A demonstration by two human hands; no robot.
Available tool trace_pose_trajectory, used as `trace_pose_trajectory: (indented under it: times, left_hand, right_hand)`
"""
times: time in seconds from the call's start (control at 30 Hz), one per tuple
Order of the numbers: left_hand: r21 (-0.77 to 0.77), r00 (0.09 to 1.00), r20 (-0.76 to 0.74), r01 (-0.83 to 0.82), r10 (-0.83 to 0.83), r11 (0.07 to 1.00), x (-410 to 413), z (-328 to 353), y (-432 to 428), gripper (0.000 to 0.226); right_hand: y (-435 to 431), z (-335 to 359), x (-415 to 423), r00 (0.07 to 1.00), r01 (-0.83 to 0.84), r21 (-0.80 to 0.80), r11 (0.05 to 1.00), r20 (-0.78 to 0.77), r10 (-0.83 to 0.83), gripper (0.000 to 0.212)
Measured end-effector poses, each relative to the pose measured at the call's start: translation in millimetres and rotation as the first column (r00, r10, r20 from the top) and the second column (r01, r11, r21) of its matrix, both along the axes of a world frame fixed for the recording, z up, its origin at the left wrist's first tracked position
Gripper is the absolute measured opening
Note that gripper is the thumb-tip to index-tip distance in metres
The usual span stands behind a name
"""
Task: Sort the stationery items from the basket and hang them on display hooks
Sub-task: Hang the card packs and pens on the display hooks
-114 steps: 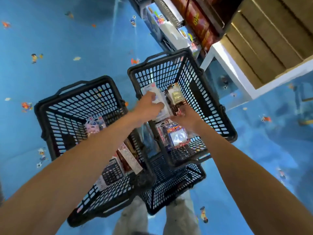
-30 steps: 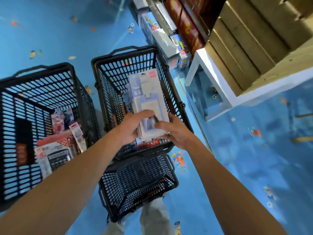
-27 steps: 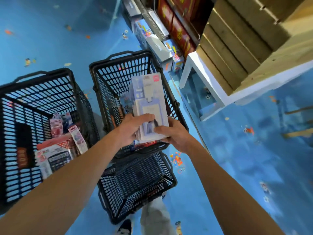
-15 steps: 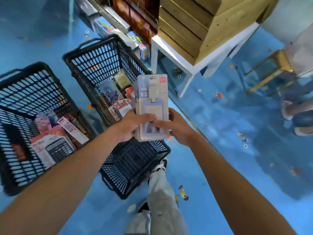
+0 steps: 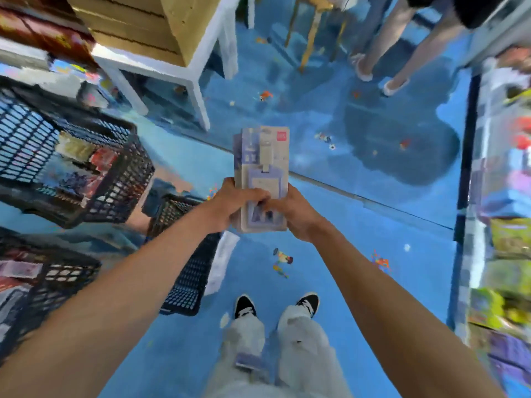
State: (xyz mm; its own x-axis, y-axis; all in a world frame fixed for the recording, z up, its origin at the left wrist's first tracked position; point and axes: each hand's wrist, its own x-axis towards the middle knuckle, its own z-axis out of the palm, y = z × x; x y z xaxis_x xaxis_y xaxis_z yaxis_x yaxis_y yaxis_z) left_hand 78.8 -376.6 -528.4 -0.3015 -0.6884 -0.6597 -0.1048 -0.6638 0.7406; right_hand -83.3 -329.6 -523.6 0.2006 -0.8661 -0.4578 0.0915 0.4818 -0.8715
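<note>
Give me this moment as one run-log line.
phase: carry | left hand: grips packet stack | right hand: grips it too | basket: at left | hooks: not seen

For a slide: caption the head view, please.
Left hand and right hand grip a stack of packaged stationery over the blue floor, black basket at left.

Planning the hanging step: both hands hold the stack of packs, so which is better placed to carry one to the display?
Probably right: the blurred display stands on the side of the right hand, while the left hand grips the stack of packs and could hold it.
</note>
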Motion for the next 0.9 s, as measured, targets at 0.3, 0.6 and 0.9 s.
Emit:
trace_pose_trajectory:
  times: [0.3,0.6,0.9]
  left_hand:
    - [-0.069,0.874,-0.036,0.481,-0.484,0.874,-279,48,59,0.052]
    - [-0.112,0.64,-0.026,0.762,-0.768,0.638,-509,91,158,0.085]
    - [-0.314,0.405,-0.141,0.847,-0.904,0.428,-676,140,276,0.083]
  right_hand:
    - [120,33,-239,0.861,0.504,-0.022,0.864,-0.065,-0.504,0.064]
    - [284,91,-430,0.602,0.797,-0.052,0.602,-0.014,-0.798,0.046]
    - [415,145,-529,0.29,0.936,-0.218,0.278,0.024,-0.957,0.031]
